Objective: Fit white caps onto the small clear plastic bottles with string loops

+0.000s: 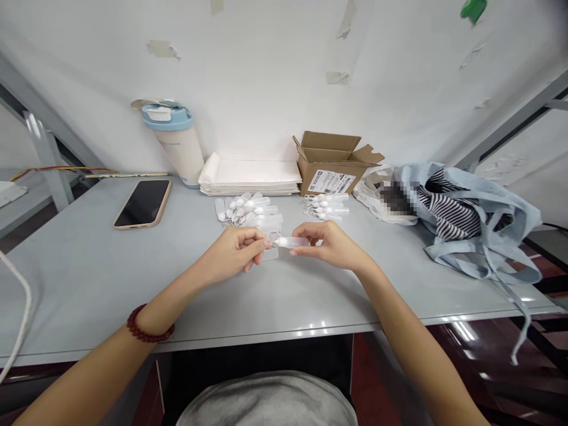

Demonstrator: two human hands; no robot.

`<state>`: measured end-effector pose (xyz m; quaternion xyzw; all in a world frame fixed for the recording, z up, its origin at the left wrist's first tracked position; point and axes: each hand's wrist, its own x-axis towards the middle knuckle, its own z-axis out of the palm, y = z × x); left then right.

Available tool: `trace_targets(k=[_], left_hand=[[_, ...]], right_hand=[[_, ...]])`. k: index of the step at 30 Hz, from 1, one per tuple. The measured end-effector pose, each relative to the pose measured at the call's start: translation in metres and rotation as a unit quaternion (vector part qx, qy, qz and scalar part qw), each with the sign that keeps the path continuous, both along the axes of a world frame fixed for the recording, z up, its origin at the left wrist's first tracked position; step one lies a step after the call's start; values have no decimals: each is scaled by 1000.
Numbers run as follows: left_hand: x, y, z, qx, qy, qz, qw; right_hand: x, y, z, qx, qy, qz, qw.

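Note:
Over the middle of the table, my right hand (331,244) is closed on a small translucent plastic tube (293,241) with a white tip, held level. My left hand (235,249) pinches the thin loop at the tube's white end. Below the left fingers shows a clear flat plastic piece (270,254); whether that hand also holds it I cannot tell. Just beyond the left hand lies a loose heap of similar tubes (255,204) with thin loops. Further right, a smaller group of tubes (331,204) lies side by side in front of the cardboard box.
An open cardboard box (331,174) and a stack of white padded envelopes (255,174) stand against the wall. To the left are a blue-lidded tumbler (177,148) and a phone (142,204). A light blue cloth bag (501,207) and a plastic bag (377,198) lie right.

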<state>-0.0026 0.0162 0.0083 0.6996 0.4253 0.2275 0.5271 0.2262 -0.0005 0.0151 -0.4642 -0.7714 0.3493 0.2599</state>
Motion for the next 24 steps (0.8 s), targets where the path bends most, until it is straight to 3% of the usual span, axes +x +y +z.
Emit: trace_targets(k=[11,24], left_hand=[[-6,3,0,-110,-144,1,983],[-6,3,0,-134,-168,-11,977]], right_hand=[[-1,-1,1,27,47,-37,998],[-1,-2,-1,51,64,-32,996]])
